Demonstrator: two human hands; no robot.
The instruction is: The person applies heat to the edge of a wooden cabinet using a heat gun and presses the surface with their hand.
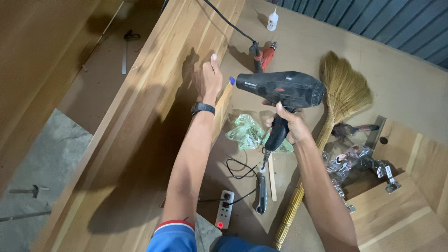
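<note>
My right hand [291, 125] grips the handle of a black hair dryer [282, 89], its nozzle pointing left toward the edge of a large wooden panel [140, 126]. My left hand [208, 77], a dark watch on its wrist, presses flat against that panel edge right in front of the nozzle. A thin strip of wood edging [225, 100] with a blue tip runs along the edge between hand and dryer. The dryer's cord drops from the handle to a white power strip [225, 210] on the floor.
On the brown floor lie a red drill [264, 56], a white glue bottle [273, 20], a straw broom [339, 98], a green plastic bag [247, 133], a utility knife [261, 192], packets of metal hinges [359, 163] and more wooden boards [401, 210] at right. A hammer [29, 190] lies at left.
</note>
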